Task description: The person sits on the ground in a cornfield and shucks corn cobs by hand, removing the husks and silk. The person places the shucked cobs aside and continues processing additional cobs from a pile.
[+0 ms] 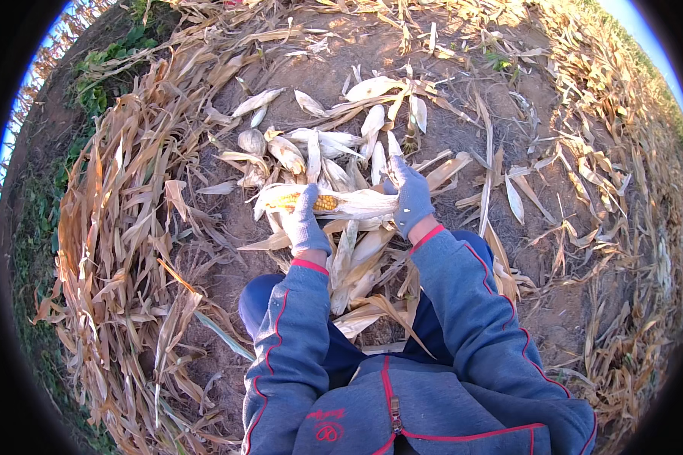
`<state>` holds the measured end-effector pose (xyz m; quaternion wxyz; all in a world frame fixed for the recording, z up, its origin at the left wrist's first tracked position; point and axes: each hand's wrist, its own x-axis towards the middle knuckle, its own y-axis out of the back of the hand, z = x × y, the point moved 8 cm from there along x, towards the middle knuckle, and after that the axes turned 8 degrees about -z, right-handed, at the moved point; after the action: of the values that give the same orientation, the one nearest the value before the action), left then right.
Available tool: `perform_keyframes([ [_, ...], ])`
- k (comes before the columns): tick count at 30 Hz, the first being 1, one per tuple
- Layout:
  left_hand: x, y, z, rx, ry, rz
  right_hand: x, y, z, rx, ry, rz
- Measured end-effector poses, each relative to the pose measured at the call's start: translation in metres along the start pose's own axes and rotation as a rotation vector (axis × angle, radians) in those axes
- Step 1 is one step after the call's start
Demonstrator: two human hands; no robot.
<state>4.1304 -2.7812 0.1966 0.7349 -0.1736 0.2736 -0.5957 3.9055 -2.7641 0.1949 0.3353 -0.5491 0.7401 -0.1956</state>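
Observation:
Between my two gloved hands lies an ear of corn [325, 203] held crosswise, its yellow kernels bared toward the left end. Pale husk [364, 203] still wraps its right part. My left hand [305, 222], in a grey knit glove, grips the ear where kernels show, with the thumb across it. My right hand [411, 196], gloved alike, closes around the husk-covered right end; some of its fingers are hidden behind. Just beyond the hands is a loose pile of ears in husk [314, 153]. Below the held ear, more loose husks [356, 261] lie between my knees.
A thick bank of dry corn stalks and leaves [114, 244] runs along the left, with green plants [94, 96] behind it. Further husked ears [375, 88] lie on bare soil [341, 51] ahead. More dry stalks [597, 170] are scattered at the right.

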Motion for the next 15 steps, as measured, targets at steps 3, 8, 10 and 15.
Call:
perform_keyframes([
  [3, -0.001, -0.003, 0.002, -0.05, 0.053, -0.052, -0.012, -0.026, -0.027, -0.826, 0.332, -0.058],
  [8, -0.008, -0.017, 0.015, 0.191, 0.004, -0.185, -0.035, -0.067, -0.002, -1.521, 0.395, -0.386],
  [10, -0.013, -0.024, 0.021, 0.287, -0.028, -0.248, -0.036, -0.07, 0.014, -1.571, 0.259, -0.538],
  [15, -0.011, -0.019, 0.03, 0.226, -0.064, -0.148, -0.04, -0.072, 0.02, -1.697, 0.262, -0.505],
])
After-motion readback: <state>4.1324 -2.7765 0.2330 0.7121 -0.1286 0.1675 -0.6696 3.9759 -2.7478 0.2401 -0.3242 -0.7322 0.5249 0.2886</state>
